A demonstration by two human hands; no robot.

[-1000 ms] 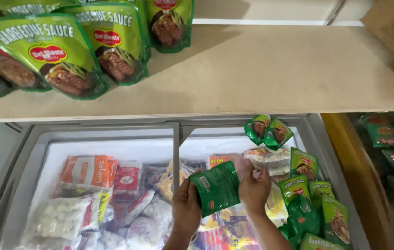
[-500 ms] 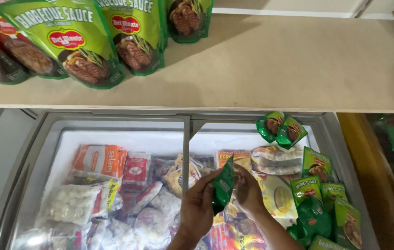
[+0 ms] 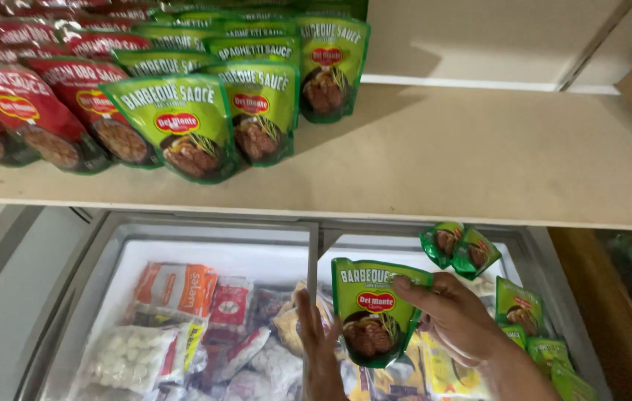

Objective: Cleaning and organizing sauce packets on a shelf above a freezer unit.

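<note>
My right hand (image 3: 455, 318) grips a green sauce pouch (image 3: 372, 310) by its upper right corner and holds it upright above the glass-topped chest freezer (image 3: 212, 252). My left hand (image 3: 316, 334) is flat and open beside the pouch's left edge, fingers pointing up, touching or nearly touching it. Several more green pouches (image 3: 524, 312) lie on the freezer lid to the right, two of them (image 3: 458, 248) near its far edge.
A beige wooden shelf (image 3: 442, 163) runs above the freezer. Rows of green pouches (image 3: 256, 111) and red pouches (image 3: 41, 111) stand on its left part. Frozen food packs (image 3: 182, 327) show through the freezer glass. A dark wooden frame (image 3: 598, 312) borders the right.
The view has tilted up toward the shelf. The pouch, edge-on half a second ago, now faces me and sits higher; my left hand has come off it and opened flat.
</note>
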